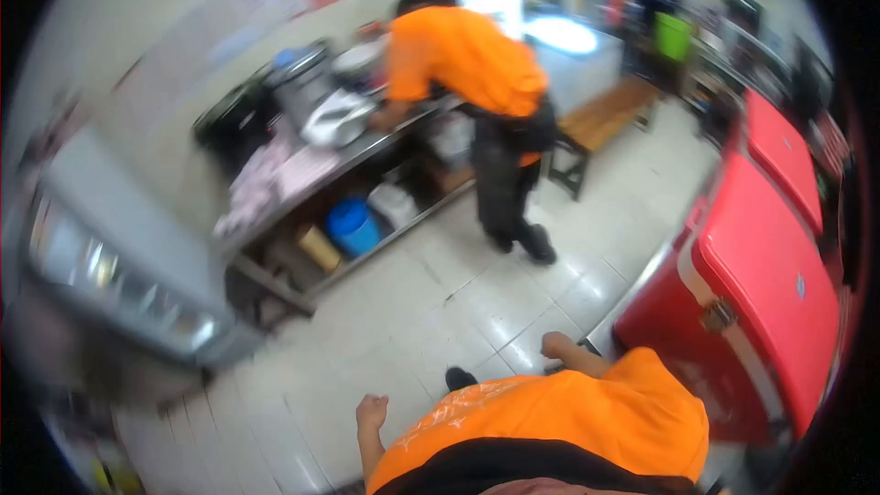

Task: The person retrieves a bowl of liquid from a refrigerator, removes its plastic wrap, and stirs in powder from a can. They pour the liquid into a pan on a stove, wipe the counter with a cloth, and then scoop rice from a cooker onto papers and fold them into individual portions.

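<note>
My left hand [371, 412] hangs over the tiled floor at the left of my orange shirt [550, 422]. Its fingers are curled closed, with nothing visible in them. On the other side, my right hand [556, 346] is also closed in a loose fist, near the lower corner of a large red cooler box [761, 247]. No object shows in it. Neither hand touches anything that I can see.
A person in an orange shirt [477, 60] bends over a metal table [353, 158] holding cloths, a steel pot and bags. A blue container [353, 225] sits below. A wooden bench [610, 115] stands behind; a glass-fronted fridge [137, 247] is at left.
</note>
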{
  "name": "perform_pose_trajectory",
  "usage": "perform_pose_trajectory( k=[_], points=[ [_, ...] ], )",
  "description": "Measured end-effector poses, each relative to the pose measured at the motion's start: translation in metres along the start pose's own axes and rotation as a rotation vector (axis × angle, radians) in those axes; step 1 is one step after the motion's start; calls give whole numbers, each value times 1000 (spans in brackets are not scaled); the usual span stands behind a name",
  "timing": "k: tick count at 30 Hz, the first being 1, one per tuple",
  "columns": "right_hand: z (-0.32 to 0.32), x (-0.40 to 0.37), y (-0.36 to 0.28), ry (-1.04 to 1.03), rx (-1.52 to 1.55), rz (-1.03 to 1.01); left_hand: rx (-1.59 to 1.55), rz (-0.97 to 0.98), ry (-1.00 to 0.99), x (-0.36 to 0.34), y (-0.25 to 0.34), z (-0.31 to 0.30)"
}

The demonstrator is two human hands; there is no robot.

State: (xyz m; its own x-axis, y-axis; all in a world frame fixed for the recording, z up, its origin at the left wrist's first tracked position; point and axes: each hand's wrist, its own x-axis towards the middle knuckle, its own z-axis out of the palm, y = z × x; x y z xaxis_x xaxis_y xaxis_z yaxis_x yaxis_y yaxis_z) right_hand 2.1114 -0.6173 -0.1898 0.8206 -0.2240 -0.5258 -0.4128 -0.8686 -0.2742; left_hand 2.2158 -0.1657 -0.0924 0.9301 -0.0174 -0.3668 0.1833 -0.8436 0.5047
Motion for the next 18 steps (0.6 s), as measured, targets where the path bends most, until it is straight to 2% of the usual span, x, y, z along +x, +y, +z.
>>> perform_pose_trajectory(
  k=[2, 3, 4, 5, 7, 10, 12, 13, 14, 16, 18],
  points=[
    [-2, -4, 19, 40, 58, 266, 1, 145, -23, 69, 0, -5],
    [23, 30, 40, -77, 124, 394, 119, 211, -115, 104, 1, -10],
    [-21, 5, 3, 45, 199, 382, -19, 420, -57, 180, -61, 31],
    [-29, 9, -3, 88, 257, 359, 41, 554, -172, 221, 5, 36],
    [-46, 18, -16, 284, 422, 377, 205, 798, -345, 301, 79, 69],
    [-54, 28, -28, 329, 581, 513, 363, 970, -429, 364, 135, 89],
    [-42, 30, -25, 228, 550, 542, 435, 1054, -453, 392, 167, 107],
    [-26, 42, -12, 94, 471, 504, 470, 1091, -464, 398, 185, 113],
    [-35, 32, -15, -24, 470, 550, 505, 1123, -470, 408, 199, 121],
    [-60, 11, -21, -101, 491, 586, 571, 1172, -463, 428, 224, 129],
    [-21, 37, 6, 21, 497, 657, 640, 1212, -451, 444, 252, 128]
  ],
)
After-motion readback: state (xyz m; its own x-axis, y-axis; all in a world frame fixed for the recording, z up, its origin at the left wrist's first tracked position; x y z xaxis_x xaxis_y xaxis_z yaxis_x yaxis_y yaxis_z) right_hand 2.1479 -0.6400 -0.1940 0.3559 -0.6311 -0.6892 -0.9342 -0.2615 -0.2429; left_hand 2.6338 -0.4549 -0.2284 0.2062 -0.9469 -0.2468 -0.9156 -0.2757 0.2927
